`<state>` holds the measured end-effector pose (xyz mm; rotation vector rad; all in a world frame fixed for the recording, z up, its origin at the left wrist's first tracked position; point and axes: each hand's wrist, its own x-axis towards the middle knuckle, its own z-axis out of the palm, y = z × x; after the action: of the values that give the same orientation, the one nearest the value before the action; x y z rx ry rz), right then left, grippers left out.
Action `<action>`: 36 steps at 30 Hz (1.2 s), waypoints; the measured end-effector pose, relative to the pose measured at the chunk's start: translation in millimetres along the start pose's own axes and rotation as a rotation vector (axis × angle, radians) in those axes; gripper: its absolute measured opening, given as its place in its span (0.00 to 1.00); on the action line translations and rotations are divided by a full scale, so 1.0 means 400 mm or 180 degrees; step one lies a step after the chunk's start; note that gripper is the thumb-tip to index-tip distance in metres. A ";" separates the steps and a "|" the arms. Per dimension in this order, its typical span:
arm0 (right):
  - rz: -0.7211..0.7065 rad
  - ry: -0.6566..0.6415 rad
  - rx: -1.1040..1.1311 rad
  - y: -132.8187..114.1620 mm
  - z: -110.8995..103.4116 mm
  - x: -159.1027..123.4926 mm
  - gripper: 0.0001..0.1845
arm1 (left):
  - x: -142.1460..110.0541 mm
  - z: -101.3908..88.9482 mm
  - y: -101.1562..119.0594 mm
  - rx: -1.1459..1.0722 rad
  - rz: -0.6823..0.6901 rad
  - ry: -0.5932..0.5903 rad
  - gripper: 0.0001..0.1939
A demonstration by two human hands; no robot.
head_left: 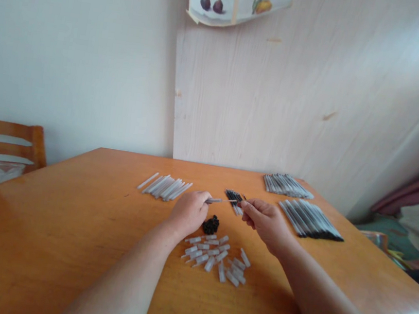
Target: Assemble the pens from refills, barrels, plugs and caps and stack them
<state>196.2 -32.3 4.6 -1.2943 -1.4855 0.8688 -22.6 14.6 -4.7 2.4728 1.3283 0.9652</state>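
My left hand [189, 210] is closed around a translucent pen barrel [215, 200], whose end sticks out to the right. In a pinch, my right hand [265, 222] holds a thin pen refill [231, 200] level with the barrel. The refill's tip points at the barrel's end; I cannot tell if it is inside. Behind the refill lies a bundle of dark-ended refills [232, 195]. Just below my hands is a small heap of black plugs [211, 225]. Closer to me, several frosted pen caps [213, 252] lie scattered.
Loose barrels [166, 187] lie in a row at the back left. Two rows of black-ended pens, a near one [312, 220] and a far one [287, 185], lie on the right. The wooden table [46, 238] meets a wall behind. A chair [5, 138] stands left.
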 end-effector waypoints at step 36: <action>-0.0750 -0.0724 -0.1866 0.043 0.092 0.006 0.06 | 0.014 -0.005 0.004 -0.0776 -0.0548 0.0196 0.10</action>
<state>166.4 -24.2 -21.8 -1.4189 -2.1294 0.4447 -20.4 17.8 0.2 2.1287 1.3280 1.0965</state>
